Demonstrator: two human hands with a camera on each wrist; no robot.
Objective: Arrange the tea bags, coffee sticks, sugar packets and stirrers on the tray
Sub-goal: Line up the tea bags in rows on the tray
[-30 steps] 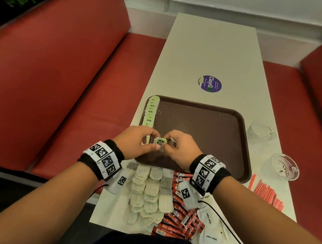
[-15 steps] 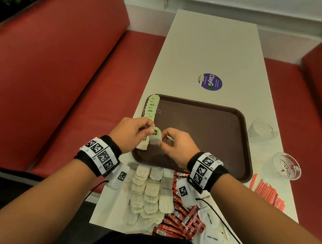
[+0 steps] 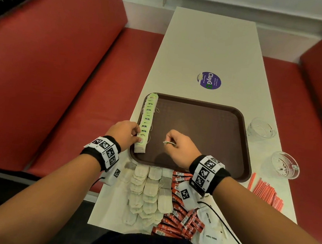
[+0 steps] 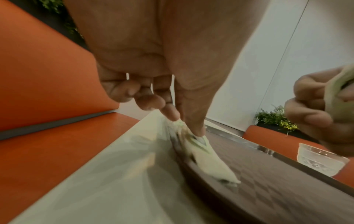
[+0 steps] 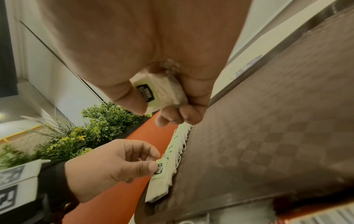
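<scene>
A brown tray (image 3: 204,129) lies on the white table. A row of tea bags with green tags (image 3: 148,117) runs along its left edge. My left hand (image 3: 138,138) pinches the tag of the nearest tea bag (image 5: 160,168) at the row's near end, thumb on top. My right hand (image 3: 169,141) hovers over the tray's near middle, curled round another tea bag (image 5: 159,92) with a green and black tag. In the left wrist view my left hand (image 4: 188,128) is on the blurred tea bag (image 4: 203,150).
Between the tray and me lie loose tea bags (image 3: 146,194), red coffee sticks (image 3: 179,215) and white sugar packets (image 3: 211,235). Orange stirrers (image 3: 264,193) and two glass bowls (image 3: 260,127) (image 3: 283,166) sit right of the tray. Red benches flank the table.
My hands were together at the tray's near left. The left hand has carried a tea bag to the row's near end. The right hand has drawn away to the right with another one.
</scene>
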